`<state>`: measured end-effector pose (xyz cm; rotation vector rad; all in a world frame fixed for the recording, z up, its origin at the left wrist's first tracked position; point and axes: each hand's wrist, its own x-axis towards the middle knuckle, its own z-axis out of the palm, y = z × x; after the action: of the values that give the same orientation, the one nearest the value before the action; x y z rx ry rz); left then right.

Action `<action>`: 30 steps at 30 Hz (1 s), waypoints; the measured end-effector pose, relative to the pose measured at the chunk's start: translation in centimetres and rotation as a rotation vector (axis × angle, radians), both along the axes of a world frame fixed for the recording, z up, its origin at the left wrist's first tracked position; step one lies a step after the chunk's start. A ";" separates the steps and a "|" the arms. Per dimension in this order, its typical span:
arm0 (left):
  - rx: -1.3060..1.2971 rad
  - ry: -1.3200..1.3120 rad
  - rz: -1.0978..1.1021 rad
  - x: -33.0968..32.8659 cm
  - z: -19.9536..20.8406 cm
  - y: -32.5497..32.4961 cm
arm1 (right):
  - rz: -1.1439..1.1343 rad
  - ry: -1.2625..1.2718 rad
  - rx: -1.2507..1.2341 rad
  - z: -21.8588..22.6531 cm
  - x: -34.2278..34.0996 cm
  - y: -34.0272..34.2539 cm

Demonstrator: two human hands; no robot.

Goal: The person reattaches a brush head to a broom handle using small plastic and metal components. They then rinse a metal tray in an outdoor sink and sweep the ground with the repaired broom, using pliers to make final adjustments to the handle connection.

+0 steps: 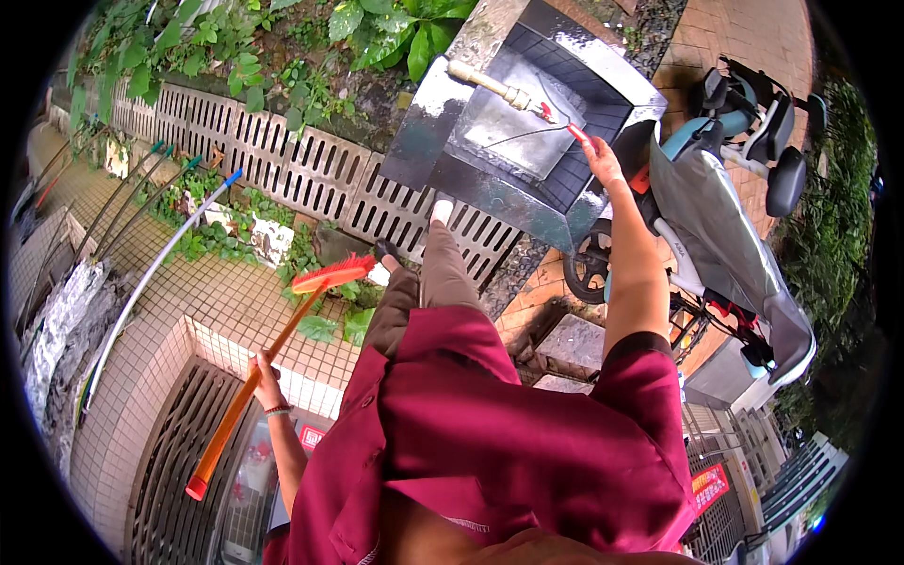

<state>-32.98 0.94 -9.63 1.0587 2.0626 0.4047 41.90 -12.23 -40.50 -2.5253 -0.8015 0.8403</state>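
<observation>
My left hand grips the orange handle of a broom, whose red brush head points down toward the tiled ground. My right hand reaches forward to the rim of a grey tiled outdoor sink and pinches a small red item with a thin wire running from it. A white tap with a red handle juts over the basin. My legs in brown trousers and a dark red shirt fill the middle of the view.
Metal drain grates run along green plants. Several long-handled tools lean at the left. A grey-and-blue scooter stands close at the right on brick paving. A larger grate lies below left.
</observation>
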 end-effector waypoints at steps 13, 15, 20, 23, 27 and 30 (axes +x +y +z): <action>0.028 -0.095 0.123 -0.9 0.7 0.2 | 0.083 0.473 -0.186 4.8 -10.0 1.8; 0.062 -0.112 0.124 -0.7 0.3 0.4 | 0.187 0.372 -0.246 6.3 -10.6 3.0; 0.071 -0.160 0.157 0.0 0.6 0.9 | 0.263 0.258 -0.258 9.4 -11.4 6.8; 0.078 -0.192 0.176 -0.4 0.0 1.0 | 0.304 0.192 -0.281 9.6 -12.0 8.7; 0.095 -0.216 0.197 -0.4 -1.1 1.3 | 0.360 0.103 -0.240 9.4 -12.6 8.0; 0.102 -0.226 0.190 0.2 -1.1 1.5 | 0.401 0.104 -0.264 9.2 -12.3 8.6</action>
<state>-32.74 2.41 -10.69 0.8355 1.9612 0.6993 29.58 -3.66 -31.26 -2.5512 -1.2591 1.2681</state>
